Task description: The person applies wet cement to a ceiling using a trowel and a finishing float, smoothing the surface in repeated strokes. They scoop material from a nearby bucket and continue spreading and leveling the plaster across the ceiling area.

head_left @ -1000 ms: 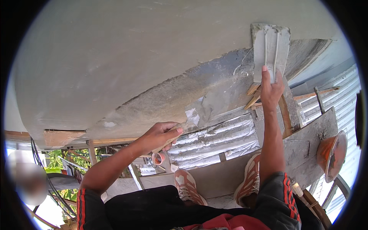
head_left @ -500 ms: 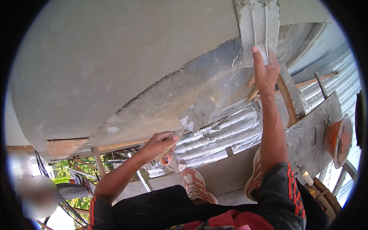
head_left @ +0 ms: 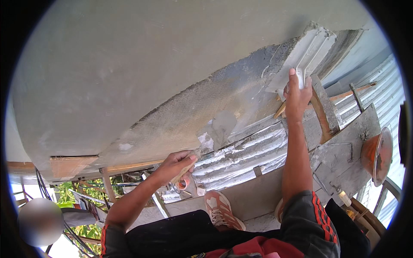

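My right hand [head_left: 297, 99] grips a pale, flat plastering float [head_left: 306, 53] by its handle. The float is smeared with grey mortar and tilts up to the right, over the upper right end of the rough strip [head_left: 180, 96] on the wall. My left hand [head_left: 177, 167] is closed round the wooden handle of a small trowel [head_left: 223, 124], whose grey blade points up and right in front of the wall's lower edge. Above the rough strip, smooth grey plaster [head_left: 107, 64] covers the wall.
An orange bowl-shaped bucket [head_left: 371, 157] stands at the right on grey boards. A brush [head_left: 343, 197] lies below it. Corrugated sheets [head_left: 249, 150] show under the wall. My shoe [head_left: 221, 208] is on a plank. Another person's blurred head [head_left: 41, 221] is at lower left.
My right hand has moved down slightly, and the float has dropped and turned from nearly upright to tilting right. My left hand has hardly moved. My right shoe is now mostly hidden.
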Demonstrator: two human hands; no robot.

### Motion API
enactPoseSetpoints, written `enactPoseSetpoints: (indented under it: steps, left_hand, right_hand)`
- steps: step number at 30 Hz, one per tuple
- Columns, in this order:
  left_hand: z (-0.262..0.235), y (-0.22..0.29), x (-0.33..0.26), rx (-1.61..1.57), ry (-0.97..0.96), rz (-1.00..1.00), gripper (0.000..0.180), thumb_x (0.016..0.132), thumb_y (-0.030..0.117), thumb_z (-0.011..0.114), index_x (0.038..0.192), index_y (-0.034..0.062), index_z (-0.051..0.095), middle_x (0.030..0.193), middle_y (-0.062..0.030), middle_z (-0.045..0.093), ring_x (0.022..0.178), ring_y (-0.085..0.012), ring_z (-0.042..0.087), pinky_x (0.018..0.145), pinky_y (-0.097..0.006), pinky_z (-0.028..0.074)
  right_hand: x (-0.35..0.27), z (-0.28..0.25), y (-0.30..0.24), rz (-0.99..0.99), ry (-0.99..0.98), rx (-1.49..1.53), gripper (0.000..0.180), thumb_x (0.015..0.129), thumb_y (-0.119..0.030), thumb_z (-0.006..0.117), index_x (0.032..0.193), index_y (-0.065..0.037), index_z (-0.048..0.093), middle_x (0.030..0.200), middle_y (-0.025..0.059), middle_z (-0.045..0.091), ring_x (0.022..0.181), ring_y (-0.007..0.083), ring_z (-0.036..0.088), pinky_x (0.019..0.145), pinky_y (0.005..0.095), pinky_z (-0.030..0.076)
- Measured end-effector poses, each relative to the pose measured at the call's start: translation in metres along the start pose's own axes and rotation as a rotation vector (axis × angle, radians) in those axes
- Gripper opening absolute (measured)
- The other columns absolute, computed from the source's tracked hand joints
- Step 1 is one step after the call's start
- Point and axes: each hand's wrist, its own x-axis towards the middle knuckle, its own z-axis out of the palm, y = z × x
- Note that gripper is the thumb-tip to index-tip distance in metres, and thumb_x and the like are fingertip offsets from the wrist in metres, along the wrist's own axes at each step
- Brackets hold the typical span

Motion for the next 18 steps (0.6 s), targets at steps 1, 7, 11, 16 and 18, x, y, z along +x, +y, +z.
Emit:
enactPoseSetpoints:
  steps: [1,7,11,16,18]
  left_hand:
    - [0.000,0.001,0.001,0.002,0.014,0.004,0.039,0.110,0.039,0.064,0.121,0.0021,0.065,0.086,-0.0016,0.060,0.063,-0.0085,0.055,0.056,-0.026,0.046]
    - [-0.005,0.018,0.002,-0.044,-0.002,0.071,0.038,0.110,0.038,0.064,0.120,0.0017,0.065,0.086,-0.0019,0.060,0.063,-0.0086,0.054,0.057,-0.026,0.046]
    - [-0.005,0.015,0.001,-0.035,0.020,0.026,0.037,0.111,0.039,0.063,0.118,0.0021,0.065,0.086,-0.0031,0.060,0.062,-0.0097,0.054,0.057,-0.027,0.046]
    - [-0.015,-0.004,0.008,0.003,0.012,-0.004,0.032,0.112,0.036,0.061,0.117,0.0044,0.065,0.087,-0.0030,0.062,0.062,-0.0110,0.056,0.055,-0.027,0.045]
    - [-0.019,-0.010,0.007,-0.017,0.028,-0.002,0.033,0.112,0.036,0.061,0.118,0.0042,0.065,0.087,-0.0032,0.062,0.062,-0.0110,0.056,0.054,-0.027,0.045]
  right_hand:
    - [-0.014,-0.001,0.008,-0.010,-0.030,-0.080,0.040,0.097,-0.036,0.083,0.102,0.000,0.065,0.076,0.0051,0.065,0.061,0.0200,0.060,0.061,0.0355,0.051]
    - [-0.073,0.019,0.054,-0.337,-0.127,-0.296,0.038,0.097,-0.031,0.084,0.105,0.000,0.065,0.081,0.0122,0.070,0.072,0.0207,0.066,0.068,0.0372,0.053]
    - [-0.081,0.042,0.067,-0.323,-0.098,-0.246,0.037,0.097,-0.031,0.083,0.106,0.000,0.065,0.082,0.0143,0.071,0.073,0.0212,0.067,0.069,0.0378,0.054]
    - [-0.035,0.068,0.024,-0.416,0.082,-0.226,0.042,0.101,-0.037,0.078,0.106,0.003,0.065,0.081,0.0152,0.070,0.071,0.0212,0.066,0.068,0.0383,0.054]
    - [-0.004,0.064,-0.015,-0.258,0.092,-0.191,0.047,0.101,-0.040,0.076,0.108,0.005,0.066,0.078,0.0121,0.069,0.066,0.0210,0.063,0.065,0.0387,0.053]
